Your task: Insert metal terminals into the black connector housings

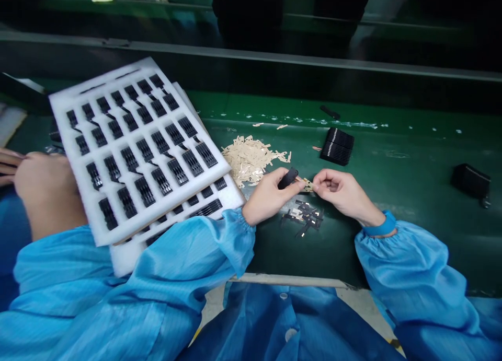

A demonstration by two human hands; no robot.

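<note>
My left hand (270,196) grips a small black plastic part (288,178) between thumb and fingers. My right hand (337,188) faces it and pinches a small tan strip (308,185), whose end reaches the black part. Below the two hands lies a loose heap of black parts with tan bits (304,217) on the green bench mat (392,246). Farther back is a pile of tan paper-like strips (247,160). A white foam tray (58,102) rows of black parts sits beside my left forearm, on top of a second foam tray (121,259).
A co-worker's hand (47,191) in a blue sleeve comes in at the far left, beside the foam tray. A stack of black parts (337,147) and a black pouch (469,181) lie on the mat to the right. The bench's front edge (290,280) runs below my arms.
</note>
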